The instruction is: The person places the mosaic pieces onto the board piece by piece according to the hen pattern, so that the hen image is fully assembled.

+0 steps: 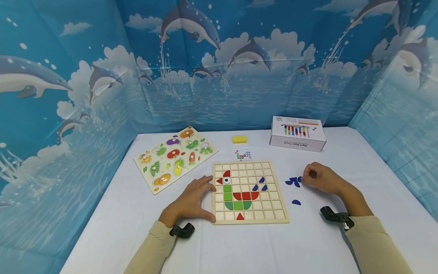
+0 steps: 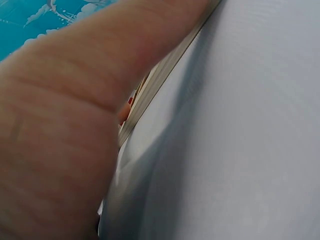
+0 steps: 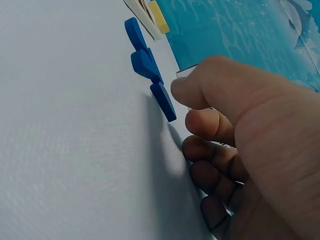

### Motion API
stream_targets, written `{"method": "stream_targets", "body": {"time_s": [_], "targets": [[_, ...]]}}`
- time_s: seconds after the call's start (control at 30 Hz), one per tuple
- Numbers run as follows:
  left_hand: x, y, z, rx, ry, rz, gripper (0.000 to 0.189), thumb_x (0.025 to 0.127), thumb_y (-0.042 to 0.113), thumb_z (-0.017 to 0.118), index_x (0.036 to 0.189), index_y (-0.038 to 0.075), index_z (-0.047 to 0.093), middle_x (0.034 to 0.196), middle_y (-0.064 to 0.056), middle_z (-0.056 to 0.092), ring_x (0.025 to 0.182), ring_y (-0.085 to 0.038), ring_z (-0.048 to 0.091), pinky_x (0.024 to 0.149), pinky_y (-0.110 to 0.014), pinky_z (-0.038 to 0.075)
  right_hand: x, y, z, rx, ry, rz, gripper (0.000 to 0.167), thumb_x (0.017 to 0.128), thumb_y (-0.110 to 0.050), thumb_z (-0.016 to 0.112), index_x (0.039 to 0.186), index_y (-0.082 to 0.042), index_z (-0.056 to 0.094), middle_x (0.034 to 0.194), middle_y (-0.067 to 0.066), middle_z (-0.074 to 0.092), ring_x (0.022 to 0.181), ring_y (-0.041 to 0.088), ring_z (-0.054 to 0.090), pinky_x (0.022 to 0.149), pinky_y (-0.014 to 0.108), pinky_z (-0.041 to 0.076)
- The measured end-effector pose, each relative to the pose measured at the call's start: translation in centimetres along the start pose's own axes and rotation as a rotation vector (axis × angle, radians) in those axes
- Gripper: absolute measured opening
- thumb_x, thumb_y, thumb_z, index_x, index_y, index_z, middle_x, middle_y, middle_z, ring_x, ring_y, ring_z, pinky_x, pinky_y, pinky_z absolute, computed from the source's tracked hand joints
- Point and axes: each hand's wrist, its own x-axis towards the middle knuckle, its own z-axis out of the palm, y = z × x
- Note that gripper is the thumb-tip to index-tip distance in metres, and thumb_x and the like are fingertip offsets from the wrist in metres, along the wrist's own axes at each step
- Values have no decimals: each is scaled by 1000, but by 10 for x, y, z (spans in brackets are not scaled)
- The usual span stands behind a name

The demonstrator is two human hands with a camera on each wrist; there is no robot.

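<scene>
My left hand (image 1: 191, 199) rests spread at the left side of the wooden grid board (image 1: 284, 219), thumb and fingertips on its edge. On the board, red, green and blue pieces and a round eye tile (image 1: 226, 180) form a bird-like figure, with a red triangle (image 1: 240, 216) below. In the left wrist view the thumb (image 2: 100, 65) hides most of the board. Right of the board, my right hand (image 1: 319, 178) is beside several blue pieces (image 3: 144, 64). Its fingers are loosely curled, with thumb and index fingertip apart and nothing between them. One blue half-round piece (image 1: 296, 202) lies nearer me.
A pattern card (image 1: 242, 153) and a yellow block (image 1: 239, 139) lie behind the board. At the back left is a vegetable puzzle board (image 1: 164, 163); a white box (image 1: 297, 133) stands at the back right. Dolphin-print curtains (image 1: 219, 95) enclose the white-covered table.
</scene>
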Motion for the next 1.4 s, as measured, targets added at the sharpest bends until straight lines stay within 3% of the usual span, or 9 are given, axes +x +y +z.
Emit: {"method": "stream_targets", "body": {"time_s": [0.43,0.67,0.83,1.0,1.4], "targets": [[1,-2,1,-3,-7,-4,90,59,75,84,128,27,50,165,1,24,153,-20,12,122,-41,7,3,-3,3,-9,-7,22,9,94,-11,70,103,-11,67,100,6,59,96,27,53,90,51,51],[1,-2,1,3,-7,-3,90,59,74,84,128,28,50,165,1,24,153,-20,12,122,-41,7,3,-5,5,25,-28,12,19,92,-14,74,110,-10,68,107,8,61,103,31,55,97,58,48],[0,0,0,4,-8,-1,89,60,72,85,128,27,50,165,0,24,153,-20,13,122,-41,7,4,-4,5,4,-15,-1,28,90,-11,73,116,-6,64,104,8,60,99,29,54,93,52,51],[0,0,0,8,-9,-3,90,59,73,85,128,26,50,165,0,24,153,-19,13,122,-41,7,4,-5,4,-7,-4,9,25,91,-11,74,112,-5,62,100,7,59,96,27,53,90,49,52],[-1,2,-2,0,-6,11,89,60,71,86,128,26,50,165,-2,25,152,-23,14,122,-44,8,1,-5,2,19,-21,-19,24,94,-1,64,117,-7,67,109,11,62,102,32,55,98,60,48]]}}
